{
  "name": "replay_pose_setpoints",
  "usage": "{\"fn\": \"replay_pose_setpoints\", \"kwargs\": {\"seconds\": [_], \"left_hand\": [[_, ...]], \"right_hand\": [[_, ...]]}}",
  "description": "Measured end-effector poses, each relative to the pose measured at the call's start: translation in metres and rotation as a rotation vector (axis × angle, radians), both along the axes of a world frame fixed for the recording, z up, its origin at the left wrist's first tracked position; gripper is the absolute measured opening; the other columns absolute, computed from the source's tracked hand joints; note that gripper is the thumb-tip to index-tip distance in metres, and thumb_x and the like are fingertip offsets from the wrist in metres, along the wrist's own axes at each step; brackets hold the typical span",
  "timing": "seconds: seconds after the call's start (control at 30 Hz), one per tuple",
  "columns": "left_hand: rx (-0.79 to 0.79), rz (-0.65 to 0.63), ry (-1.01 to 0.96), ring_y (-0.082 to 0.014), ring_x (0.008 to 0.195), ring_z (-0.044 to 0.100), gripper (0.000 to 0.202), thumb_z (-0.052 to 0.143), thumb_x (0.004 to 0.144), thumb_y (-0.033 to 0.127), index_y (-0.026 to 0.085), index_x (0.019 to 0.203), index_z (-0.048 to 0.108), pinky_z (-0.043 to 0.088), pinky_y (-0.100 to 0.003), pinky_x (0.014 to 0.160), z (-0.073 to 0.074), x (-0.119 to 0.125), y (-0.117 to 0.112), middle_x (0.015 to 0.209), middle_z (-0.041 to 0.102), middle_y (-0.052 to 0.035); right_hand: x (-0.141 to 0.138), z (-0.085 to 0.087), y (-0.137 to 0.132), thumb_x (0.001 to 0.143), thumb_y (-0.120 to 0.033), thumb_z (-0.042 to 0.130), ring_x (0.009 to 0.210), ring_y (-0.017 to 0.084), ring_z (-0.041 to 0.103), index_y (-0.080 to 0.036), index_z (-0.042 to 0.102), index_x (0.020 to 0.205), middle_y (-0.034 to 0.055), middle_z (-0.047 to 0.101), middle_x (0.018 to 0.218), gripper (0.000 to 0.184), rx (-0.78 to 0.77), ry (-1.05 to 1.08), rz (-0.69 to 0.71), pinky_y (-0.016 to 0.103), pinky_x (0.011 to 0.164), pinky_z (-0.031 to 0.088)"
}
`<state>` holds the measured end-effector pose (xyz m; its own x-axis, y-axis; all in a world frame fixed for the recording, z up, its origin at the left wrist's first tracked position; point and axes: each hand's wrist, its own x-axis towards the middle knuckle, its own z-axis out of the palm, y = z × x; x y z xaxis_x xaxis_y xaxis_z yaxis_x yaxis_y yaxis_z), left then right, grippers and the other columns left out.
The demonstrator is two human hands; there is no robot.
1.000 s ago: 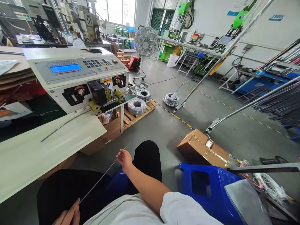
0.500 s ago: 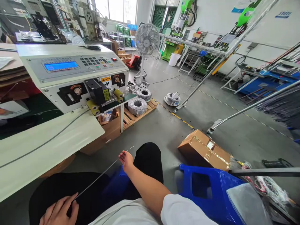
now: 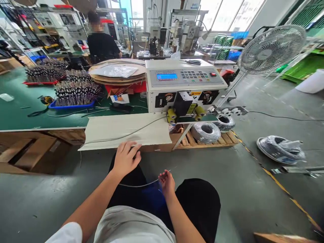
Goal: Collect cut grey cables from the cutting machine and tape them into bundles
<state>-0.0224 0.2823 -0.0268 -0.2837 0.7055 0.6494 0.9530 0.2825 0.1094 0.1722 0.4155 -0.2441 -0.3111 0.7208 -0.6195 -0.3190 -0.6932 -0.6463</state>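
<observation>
From my remote seat I log a grey concrete floor [image 3: 253, 189] with a yellow-black line [image 3: 283, 187], a long green-topped workbench [image 3: 17, 111], and a wooden pallet [image 3: 217, 141] bearing wire coils [image 3: 205, 132]. I also list a white pedestal fan [image 3: 272, 49], stacked cardboard boxes [image 3: 27, 157] under the bench, and cluttered shelving [image 3: 50, 23] at the back. Daylight enters through large windows [image 3: 227, 15]; a person in a black shirt [image 3: 102, 45] stands behind the bench.

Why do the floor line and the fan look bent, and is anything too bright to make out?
Head view: the wide lens bows the edges, so the fan leans and the yellow floor line slants. The windows are washed out by daylight. A co-worker's face is blurred. The hands and the thin wire are sharp, with soft shadows.
</observation>
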Motion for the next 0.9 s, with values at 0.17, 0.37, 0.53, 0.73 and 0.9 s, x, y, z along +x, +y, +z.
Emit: {"fn": "replay_pose_setpoints", "kwargs": {"seconds": [0.17,0.37,0.53,0.73,0.9], "left_hand": [[-0.095,0.12,-0.034,-0.0318,0.126,0.048,0.055,0.048,0.095,0.045,0.021,0.144,0.044,0.042,-0.046,0.103,0.024,-0.02,0.033,0.136,0.055,-0.0146],[-0.17,0.168,-0.007,-0.0311,0.123,0.052,0.059,0.042,0.097,0.054,0.024,0.147,0.041,0.042,-0.044,0.099,0.02,-0.038,0.034,0.136,0.056,-0.0132],[-0.158,0.205,0.006,-0.0312,0.122,0.053,0.059,0.041,0.096,0.055,0.024,0.146,0.043,0.044,-0.043,0.096,0.019,-0.042,0.028,0.134,0.057,-0.0139],[-0.239,0.167,-0.017,-0.0289,0.118,0.054,0.061,0.039,0.097,0.056,0.025,0.149,0.038,0.047,-0.039,0.09,0.017,-0.039,0.02,0.129,0.058,-0.0132],[-0.274,0.163,0.025,-0.0287,0.116,0.054,0.064,0.039,0.096,0.058,0.025,0.15,0.036,0.045,-0.04,0.092,0.017,-0.039,0.006,0.128,0.059,-0.013]], "right_hand": [[0.001,0.008,-0.005,0.066,-0.04,0.073,0.064,0.018,0.067,-0.022,0.066,0.086,-0.0029,0.062,0.064,0.028,-0.053,0.038,0.053,0.034,0.07,0.055],[0.003,0.014,-0.009,0.064,-0.044,0.077,0.072,0.02,0.071,-0.021,0.07,0.093,-0.0019,0.066,0.068,0.038,-0.018,0.101,0.081,0.034,0.073,0.055],[0.006,0.021,-0.011,0.067,-0.053,0.077,0.082,0.023,0.073,-0.022,0.071,0.1,0.0033,0.073,0.082,0.045,0.019,0.049,0.196,0.034,0.072,0.053],[-0.001,0.036,-0.014,0.074,-0.067,0.068,0.087,0.023,0.072,-0.026,0.068,0.114,0.0042,0.075,0.087,0.057,0.149,0.076,0.251,0.033,0.076,0.052],[0.0,0.045,-0.016,0.067,-0.07,0.073,0.086,0.026,0.072,-0.024,0.069,0.113,0.0073,0.076,0.091,0.065,0.193,0.054,0.321,0.035,0.074,0.052]]}}
